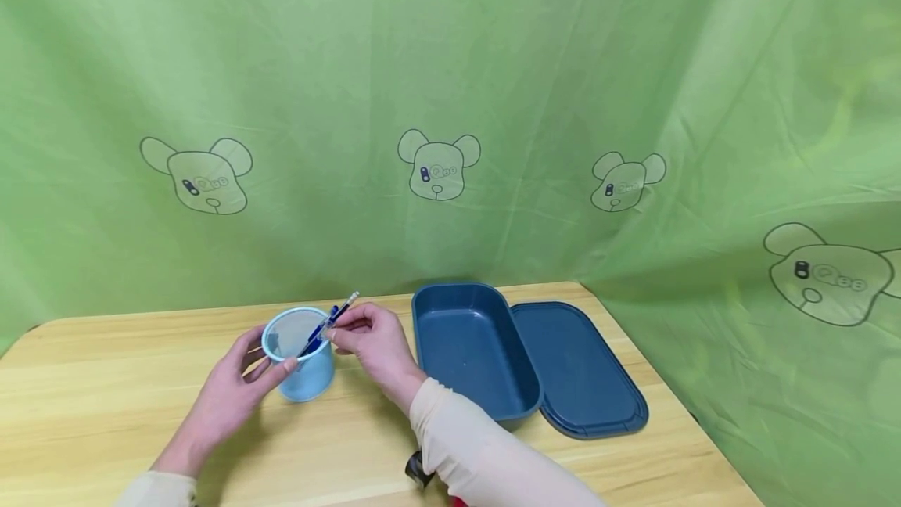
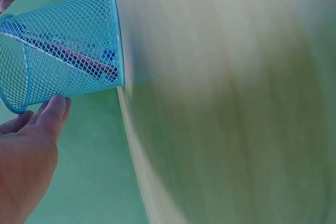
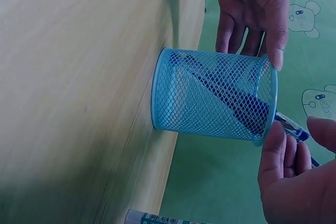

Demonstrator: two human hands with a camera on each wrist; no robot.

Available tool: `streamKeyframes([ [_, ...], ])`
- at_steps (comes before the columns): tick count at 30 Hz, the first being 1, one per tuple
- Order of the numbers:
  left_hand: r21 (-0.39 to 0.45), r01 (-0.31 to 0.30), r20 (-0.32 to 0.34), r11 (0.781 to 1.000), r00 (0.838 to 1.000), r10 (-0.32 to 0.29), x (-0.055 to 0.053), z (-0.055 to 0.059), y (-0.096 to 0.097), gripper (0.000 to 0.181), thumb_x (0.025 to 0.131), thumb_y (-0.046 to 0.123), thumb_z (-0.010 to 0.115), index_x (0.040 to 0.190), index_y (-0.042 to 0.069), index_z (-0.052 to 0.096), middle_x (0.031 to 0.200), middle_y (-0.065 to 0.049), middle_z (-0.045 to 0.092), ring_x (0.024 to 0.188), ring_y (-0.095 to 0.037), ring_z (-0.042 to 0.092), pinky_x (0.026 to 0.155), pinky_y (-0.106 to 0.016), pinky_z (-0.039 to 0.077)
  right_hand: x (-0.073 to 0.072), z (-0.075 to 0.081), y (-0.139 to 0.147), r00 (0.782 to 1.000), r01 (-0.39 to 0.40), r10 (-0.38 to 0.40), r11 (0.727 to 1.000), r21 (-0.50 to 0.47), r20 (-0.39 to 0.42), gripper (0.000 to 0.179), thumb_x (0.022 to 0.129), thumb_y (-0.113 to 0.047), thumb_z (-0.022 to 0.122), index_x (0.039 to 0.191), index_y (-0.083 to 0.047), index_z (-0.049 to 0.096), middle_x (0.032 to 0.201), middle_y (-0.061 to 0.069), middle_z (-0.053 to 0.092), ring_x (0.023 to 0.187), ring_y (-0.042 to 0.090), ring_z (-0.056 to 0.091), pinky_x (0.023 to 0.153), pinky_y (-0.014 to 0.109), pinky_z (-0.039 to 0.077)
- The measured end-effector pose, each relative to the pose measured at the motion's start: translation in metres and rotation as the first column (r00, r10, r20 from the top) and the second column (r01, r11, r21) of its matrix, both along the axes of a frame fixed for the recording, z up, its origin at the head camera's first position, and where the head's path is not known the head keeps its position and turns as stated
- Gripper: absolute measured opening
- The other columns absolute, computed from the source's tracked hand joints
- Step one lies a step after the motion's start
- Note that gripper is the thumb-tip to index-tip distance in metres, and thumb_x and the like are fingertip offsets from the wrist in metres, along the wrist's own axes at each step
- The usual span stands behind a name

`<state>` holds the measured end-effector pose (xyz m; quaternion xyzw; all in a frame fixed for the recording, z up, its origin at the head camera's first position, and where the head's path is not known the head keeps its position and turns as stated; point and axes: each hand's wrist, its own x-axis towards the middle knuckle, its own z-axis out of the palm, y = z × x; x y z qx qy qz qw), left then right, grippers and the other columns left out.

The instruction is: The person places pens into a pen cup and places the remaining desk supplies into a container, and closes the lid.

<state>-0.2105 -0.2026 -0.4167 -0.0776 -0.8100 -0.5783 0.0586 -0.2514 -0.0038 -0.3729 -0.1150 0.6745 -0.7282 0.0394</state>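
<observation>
A light-blue mesh pen cup (image 1: 307, 383) stands upright on the table. My left hand (image 1: 228, 390) holds it from the left, thumb near the rim and the other fingers round the far side. Dark blue pens (image 1: 342, 308) lean in the cup with their upper ends past the right rim. At that rim my right hand (image 1: 380, 346) pinches a blue pen (image 3: 293, 127) between thumb and fingers. Through the mesh in the left wrist view, a reddish stick (image 2: 79, 56) slants beside blue ones. The lower ends of the pens are inside the cup.
An open dark-blue box (image 1: 464, 343) sits right of the cup, its flat lid (image 1: 577, 366) on the table alongside. A white tube with a barcode (image 3: 152, 217) shows at the right wrist view's bottom edge. Green printed cloth (image 1: 317, 100) hangs behind the wooden table (image 1: 127, 366).
</observation>
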Motion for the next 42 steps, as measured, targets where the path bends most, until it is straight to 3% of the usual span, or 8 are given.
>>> streamKeyframes([
  [3, 0.000, 0.001, -0.001, 1.000, 1.000, -0.001, 0.000, 0.000, 0.000, 0.081, 0.080, 0.036, 0.066, 0.138, 0.003, 0.022, 0.133, -0.023, 0.033, 0.121, -0.037, 0.035, 0.093, -0.029, 0.038, 0.001, 0.000, 0.001, 1.000, 0.003, -0.003, 1.000, 0.014, 0.003, 0.020, 0.073, 0.007, 0.067, 0.090, 0.010, 0.057, 0.080, 0.013, 0.061, 0.065, 0.013, 0.058, 0.072, 0.043, 0.054],
  [13, -0.003, -0.004, 0.008, 1.000, 1.000, 0.004, 0.001, 0.001, 0.000, 0.082, 0.079, 0.037, 0.066, 0.138, 0.002, 0.022, 0.133, -0.025, 0.033, 0.121, -0.038, 0.036, 0.093, -0.029, 0.038, 0.004, 0.006, 0.011, 0.997, 0.060, -0.054, 0.991, 0.121, -0.047, 0.017, 0.074, -0.007, 0.071, 0.088, -0.001, 0.062, 0.078, 0.005, 0.062, 0.070, 0.014, 0.060, 0.066, 0.025, 0.053],
  [22, -0.080, -0.013, -0.001, 0.997, 1.000, 0.013, 0.003, 0.003, -0.001, 0.085, 0.079, 0.042, 0.065, 0.138, 0.000, 0.021, 0.134, -0.025, 0.033, 0.121, -0.037, 0.036, 0.094, -0.036, 0.038, 0.014, 0.025, 0.037, 0.991, -0.011, 0.036, 0.982, 0.189, -0.129, 0.021, 0.078, -0.014, 0.070, 0.096, -0.004, 0.066, 0.089, 0.004, 0.065, 0.082, 0.014, 0.061, 0.074, 0.026, 0.051],
  [28, -0.143, -0.061, -0.049, 0.988, 0.997, 0.054, 0.006, 0.010, -0.003, 0.092, 0.078, 0.044, 0.064, 0.138, -0.006, 0.015, 0.133, -0.024, 0.033, 0.122, -0.037, 0.033, 0.098, -0.047, 0.035, 0.018, 0.035, 0.064, 0.991, -0.033, 0.061, 0.974, 0.223, -0.123, 0.023, 0.082, -0.017, 0.067, 0.102, -0.007, 0.064, 0.097, 0.005, 0.064, 0.088, 0.015, 0.060, 0.079, 0.027, 0.051],
  [32, -0.157, -0.118, -0.093, 0.980, 0.990, 0.105, 0.008, 0.012, -0.004, 0.086, 0.080, 0.042, 0.064, 0.137, -0.005, 0.022, 0.132, -0.023, 0.034, 0.120, -0.039, 0.035, 0.097, -0.050, 0.034, 0.018, 0.038, 0.084, 0.988, -0.029, 0.067, 0.966, 0.258, -0.139, 0.026, 0.083, -0.019, 0.065, 0.106, -0.007, 0.063, 0.101, 0.007, 0.063, 0.091, 0.016, 0.059, 0.081, 0.027, 0.050],
  [35, -0.176, -0.238, -0.200, 0.955, 0.959, 0.202, 0.015, 0.016, -0.002, 0.072, 0.081, 0.037, 0.064, 0.133, -0.001, 0.033, 0.130, -0.018, 0.038, 0.115, -0.039, 0.041, 0.093, -0.051, 0.038, 0.017, 0.041, 0.102, 0.985, -0.002, 0.056, 0.949, 0.316, -0.162, 0.025, 0.083, -0.021, 0.066, 0.106, -0.010, 0.063, 0.102, 0.005, 0.063, 0.092, 0.015, 0.059, 0.081, 0.029, 0.050],
  [39, -0.136, -0.405, -0.383, 0.904, 0.863, 0.329, 0.028, 0.027, 0.011, 0.053, 0.080, 0.021, 0.069, 0.125, 0.006, 0.047, 0.124, -0.005, 0.045, 0.109, -0.026, 0.047, 0.096, -0.026, 0.040, 0.015, 0.043, 0.132, 0.985, 0.060, 0.015, 0.902, 0.427, -0.169, 0.025, 0.083, -0.025, 0.065, 0.106, -0.015, 0.065, 0.103, -0.001, 0.063, 0.093, 0.012, 0.058, 0.082, 0.032, 0.049],
  [42, -0.120, -0.380, -0.498, 0.917, 0.822, 0.275, 0.038, 0.035, 0.029, 0.049, 0.076, 0.010, 0.071, 0.120, 0.005, 0.051, 0.118, -0.003, 0.050, 0.105, -0.018, 0.047, 0.093, -0.010, 0.033, 0.011, 0.042, 0.156, 0.986, 0.108, -0.024, 0.853, 0.511, -0.168, 0.028, 0.083, -0.027, 0.064, 0.109, -0.017, 0.063, 0.106, -0.002, 0.062, 0.096, 0.011, 0.057, 0.084, 0.033, 0.048],
])
